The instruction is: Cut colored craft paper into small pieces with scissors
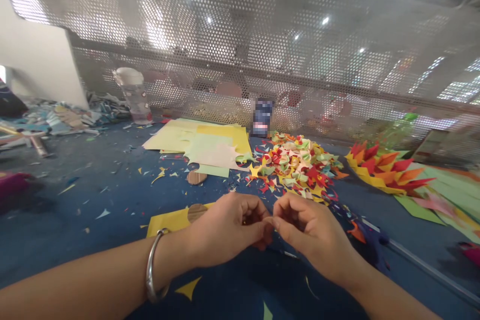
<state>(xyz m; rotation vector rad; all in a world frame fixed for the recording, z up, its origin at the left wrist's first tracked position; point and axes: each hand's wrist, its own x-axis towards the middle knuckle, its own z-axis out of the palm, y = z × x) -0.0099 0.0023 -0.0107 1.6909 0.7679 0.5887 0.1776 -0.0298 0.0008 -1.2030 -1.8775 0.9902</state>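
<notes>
My left hand [234,225], with a silver bangle [150,267] at its wrist, is closed with thumb and fingers pressed together. My right hand [309,232] meets it at the fingertips, also in a pinch. Whatever lies between them is too small or hidden to make out. Under my left hand is a yellow paper sheet [165,221] with a round wooden disc [196,213] on it. A second wooden disc [197,177] sits farther back. Just beyond my hands is a heap of small colourful cut paper pieces [300,162].
Yellow and pale green paper sheets [206,142] lie behind. A phone [261,117] and a cup [133,95] stand against the perforated metal screen [225,35]. At right are a red-orange paper crown shape [386,167] and a thin rod [431,267]. Paper scraps litter the blue tabletop [123,180].
</notes>
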